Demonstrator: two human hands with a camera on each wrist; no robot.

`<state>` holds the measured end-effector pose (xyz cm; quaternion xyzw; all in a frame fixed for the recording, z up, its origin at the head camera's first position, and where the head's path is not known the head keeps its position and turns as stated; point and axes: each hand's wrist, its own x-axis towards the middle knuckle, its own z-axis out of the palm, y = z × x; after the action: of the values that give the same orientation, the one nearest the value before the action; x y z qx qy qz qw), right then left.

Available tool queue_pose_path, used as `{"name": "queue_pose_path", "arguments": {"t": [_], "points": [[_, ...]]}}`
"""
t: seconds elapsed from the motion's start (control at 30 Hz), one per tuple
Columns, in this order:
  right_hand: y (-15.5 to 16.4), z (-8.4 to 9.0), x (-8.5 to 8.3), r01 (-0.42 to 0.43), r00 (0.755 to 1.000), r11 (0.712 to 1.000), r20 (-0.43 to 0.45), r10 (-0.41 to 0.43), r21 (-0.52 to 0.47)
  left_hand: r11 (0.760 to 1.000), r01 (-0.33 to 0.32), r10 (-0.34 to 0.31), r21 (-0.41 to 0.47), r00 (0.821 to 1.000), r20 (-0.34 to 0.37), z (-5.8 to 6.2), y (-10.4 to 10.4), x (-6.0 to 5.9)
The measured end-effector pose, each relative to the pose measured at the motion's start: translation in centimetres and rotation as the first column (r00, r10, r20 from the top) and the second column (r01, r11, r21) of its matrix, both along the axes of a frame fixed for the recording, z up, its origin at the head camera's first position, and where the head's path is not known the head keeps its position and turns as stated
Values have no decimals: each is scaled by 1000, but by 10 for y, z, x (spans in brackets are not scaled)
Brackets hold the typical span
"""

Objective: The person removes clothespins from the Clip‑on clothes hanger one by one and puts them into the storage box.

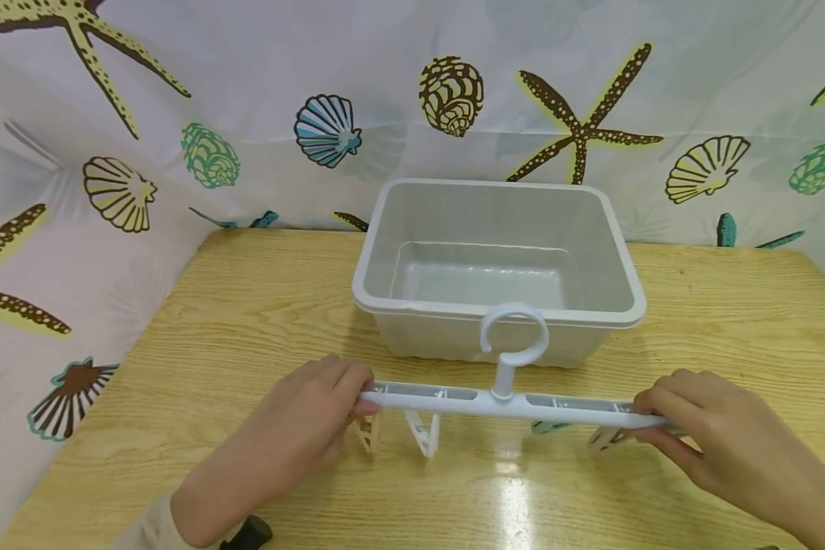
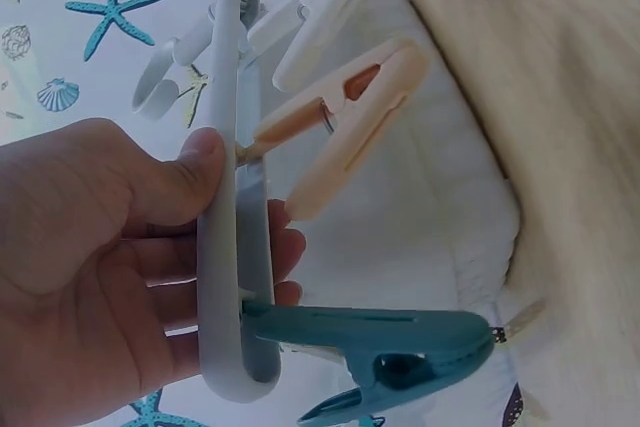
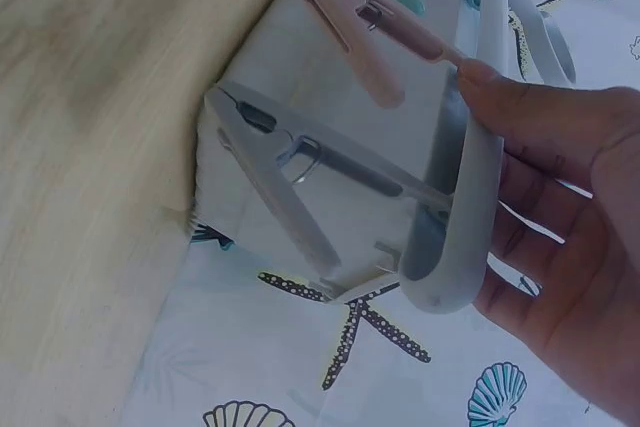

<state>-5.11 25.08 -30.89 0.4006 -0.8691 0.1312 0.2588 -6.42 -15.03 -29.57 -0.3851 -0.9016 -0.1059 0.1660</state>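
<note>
- Left hand (image 1: 302,428) grips the left end of a white peg hanger (image 1: 516,403), thumb on one face and fingers curled behind the bar.
- Right hand (image 1: 715,435) pinches the right end likewise, thumb tip pressed to the bar edge.
- Hanger held level just above the wooden table (image 1: 213,321), in front of the grey plastic tub (image 1: 612,252); its hook (image 1: 513,336) stands upright.
- Pegs hang under the bar: teal peg (image 2: 400,347) and peach peg (image 2: 340,127) near the left end, grey peg (image 3: 290,172) near the right.
- Sea-shell curtain (image 1: 247,92) behind the table.
</note>
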Motion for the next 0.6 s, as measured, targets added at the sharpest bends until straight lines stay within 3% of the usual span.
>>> {"name": "queue_pose_path", "arguments": {"t": [0.33,0.6], "points": [[-6,17,-6,38,997,998,-68,-41,-41,997,14,-7,79,996,-89,15,-1,-6],[-15,24,-10,7,981,987,-192,-37,-158,995,45,-33,89,991,-131,25,4,-8]]}}
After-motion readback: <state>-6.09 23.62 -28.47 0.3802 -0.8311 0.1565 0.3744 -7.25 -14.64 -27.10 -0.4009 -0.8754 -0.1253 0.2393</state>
